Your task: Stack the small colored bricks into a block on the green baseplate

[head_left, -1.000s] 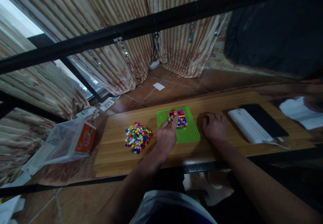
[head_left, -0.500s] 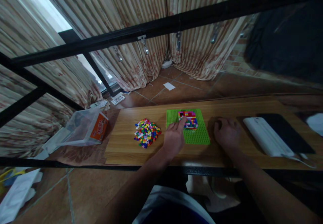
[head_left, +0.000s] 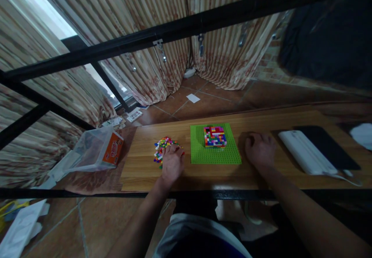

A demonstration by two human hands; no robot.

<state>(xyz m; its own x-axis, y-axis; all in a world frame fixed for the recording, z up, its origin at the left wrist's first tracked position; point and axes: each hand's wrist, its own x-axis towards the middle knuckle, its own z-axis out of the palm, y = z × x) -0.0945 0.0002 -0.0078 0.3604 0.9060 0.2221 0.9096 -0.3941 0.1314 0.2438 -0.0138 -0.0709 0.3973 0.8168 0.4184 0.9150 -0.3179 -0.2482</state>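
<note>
My left hand (head_left: 173, 162) is over the pile of small coloured toy bricks (head_left: 163, 143), its fingers apart and bent down onto the bricks. It covers the pile's right part, and its fingertips are partly hard to make out. To its right, a green baseplate (head_left: 200, 156) lies flat on the table. A block built of many coloured bricks (head_left: 215, 137) stands on the baseplate, towards its far side. My right hand (head_left: 260, 150) rests on the wood just right of the baseplate, loosely curled, thumb away from the fingers, holding nothing.
On the wooden table (head_left: 139, 176), a white device with a cable (head_left: 308, 153) and a dark flat slab (head_left: 331, 145) lie at the right. A clear plastic box with an orange label (head_left: 93, 149) stands past the left end. A black metal bar (head_left: 180, 29) crosses beyond the table.
My left hand has left the brick block, where its finger was pressing, and moved left onto the loose pile. My right hand stays in place. The view has shifted slightly.
</note>
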